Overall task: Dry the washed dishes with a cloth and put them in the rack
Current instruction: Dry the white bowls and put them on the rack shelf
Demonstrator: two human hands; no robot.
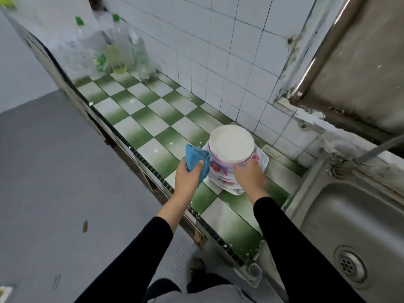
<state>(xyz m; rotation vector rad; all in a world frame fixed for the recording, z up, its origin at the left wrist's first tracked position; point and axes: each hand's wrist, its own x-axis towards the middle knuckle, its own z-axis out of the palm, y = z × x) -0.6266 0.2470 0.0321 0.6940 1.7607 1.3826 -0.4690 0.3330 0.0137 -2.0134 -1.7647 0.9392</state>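
Wall (218, 51): white square tiles, dark grout.
Countertop (140, 114): green-and-white checkered tiles, dark front edge.
Floor (54, 171): plain grey.
Sink (323, 215): stainless steel, round drain (349, 264), at the counter's right end.
Clear bottles (122, 47): green caps, grouped against the far wall.

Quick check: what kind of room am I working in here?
Probably a home kitchen: a steel sink with a drain, a tiled counter by a tiled wall, and a stack of dishes that the right hand holds while the left hand grips a cloth.
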